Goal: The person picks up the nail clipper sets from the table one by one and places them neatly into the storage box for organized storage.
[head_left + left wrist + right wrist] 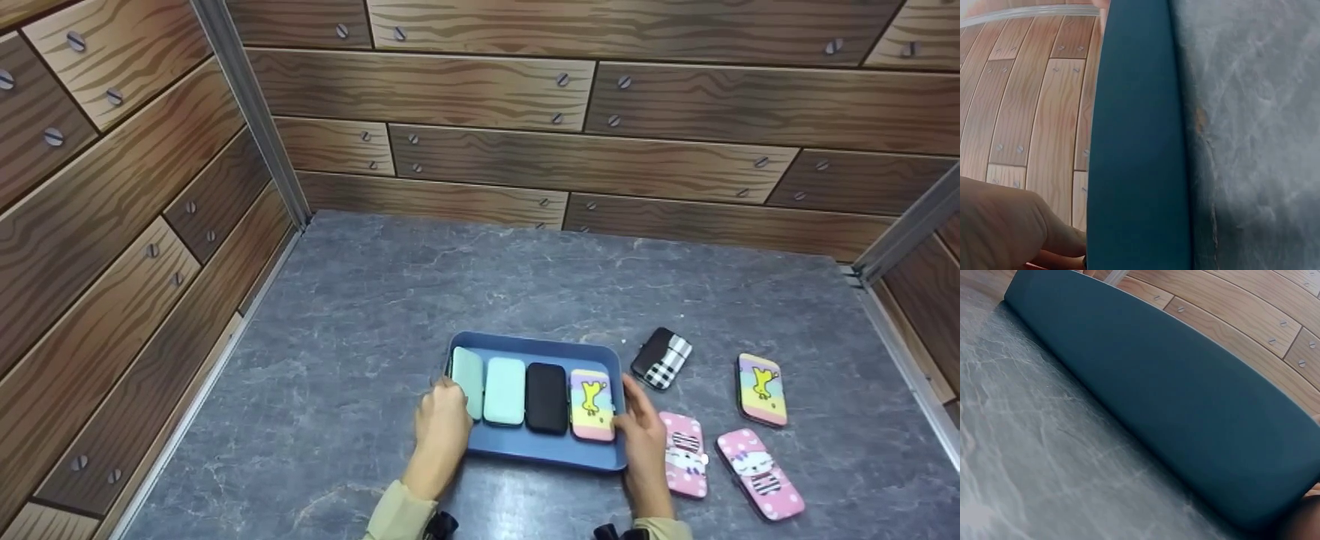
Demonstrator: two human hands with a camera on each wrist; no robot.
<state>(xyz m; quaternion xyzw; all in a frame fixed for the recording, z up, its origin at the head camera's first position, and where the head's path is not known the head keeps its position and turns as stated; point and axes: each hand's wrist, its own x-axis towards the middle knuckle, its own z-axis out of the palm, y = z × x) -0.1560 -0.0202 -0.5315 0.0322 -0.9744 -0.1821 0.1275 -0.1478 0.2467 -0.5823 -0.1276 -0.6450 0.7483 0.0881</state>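
Note:
A blue tray (547, 451) holds a row of small flat cases. At its left end a pale mint case (469, 382) leans with its left side raised by the wall. My left hand (441, 424), fingers curled, pinches this case's left edge; the fingertips are mostly hidden. Beside it lie a second mint case (505, 390), a black case (547, 397) and a pastel giraffe case (592, 405). My right hand (645, 442) grips the tray's right wall, thumb over the rim near the giraffe case. Both wrist views show mainly the tray's outer wall (1137, 135).
Right of the tray lie a black-and-checked case (663, 358), another giraffe case (762, 390) and two pink cat cases, one (685, 454) close beside my right hand, the other (760, 474) farther right. Wood-patterned walls (480, 90) enclose the grey marbled table (360, 300).

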